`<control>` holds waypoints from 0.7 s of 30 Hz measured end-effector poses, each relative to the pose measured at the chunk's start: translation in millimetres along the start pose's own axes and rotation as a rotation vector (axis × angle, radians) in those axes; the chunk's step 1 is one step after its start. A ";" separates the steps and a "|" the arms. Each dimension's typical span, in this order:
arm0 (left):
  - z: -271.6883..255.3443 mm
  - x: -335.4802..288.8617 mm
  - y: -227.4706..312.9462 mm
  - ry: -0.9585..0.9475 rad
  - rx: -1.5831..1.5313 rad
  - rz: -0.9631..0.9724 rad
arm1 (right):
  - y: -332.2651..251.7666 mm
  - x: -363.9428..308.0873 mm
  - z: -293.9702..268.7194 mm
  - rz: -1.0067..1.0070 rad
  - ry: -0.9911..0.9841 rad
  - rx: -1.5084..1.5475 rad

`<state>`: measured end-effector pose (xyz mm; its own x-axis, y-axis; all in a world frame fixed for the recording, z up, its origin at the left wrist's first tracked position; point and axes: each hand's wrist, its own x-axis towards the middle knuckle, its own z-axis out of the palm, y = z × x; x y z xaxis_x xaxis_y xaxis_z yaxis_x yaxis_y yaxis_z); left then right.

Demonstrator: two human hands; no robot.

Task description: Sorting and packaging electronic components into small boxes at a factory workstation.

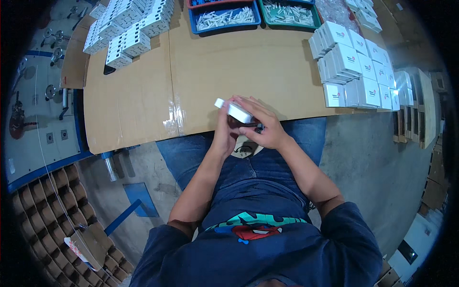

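Observation:
Near the front edge of the cardboard-covered table, both my hands are closed around a small white rectangular plastic unit [239,113]. My left hand [224,133] grips its left side, and a white corner sticks out past the fingers. Across its top and right side lie the fingers of my right hand [266,125], with the thumb bent underneath. Something dark shows below the unit between my hands; its kind is hidden. The unit is tilted and held above my lap, just off the table edge.
Stacked white units with dark square openings [136,43] fill the table's far left. White units with small red marks [354,62] are piled at the right. A blue tray [193,24] and a green tray [289,27] of small white parts stand at the back. Cardboard dividers [48,205] lie lower left.

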<state>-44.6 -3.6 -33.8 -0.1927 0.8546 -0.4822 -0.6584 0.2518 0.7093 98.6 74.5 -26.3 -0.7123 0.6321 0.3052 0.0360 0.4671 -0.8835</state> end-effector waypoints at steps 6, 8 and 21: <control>-0.9 0.6 3.3 -0.143 -0.080 -0.192 | 11.3 -1.9 2.2 -0.033 -0.064 0.017; 3.8 -1.0 -0.4 -0.102 -0.148 -0.218 | 9.9 -2.4 2.4 -0.018 -0.075 0.044; 19.8 -13.2 -8.8 -0.096 -0.161 -0.166 | 9.2 -3.7 -0.1 0.051 -0.040 0.056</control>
<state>-21.8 -8.1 -23.5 -0.0071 0.8490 -0.5284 -0.7843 0.3231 0.5296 101.6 76.6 -35.5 -0.7377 0.6287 0.2459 0.0344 0.3987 -0.9164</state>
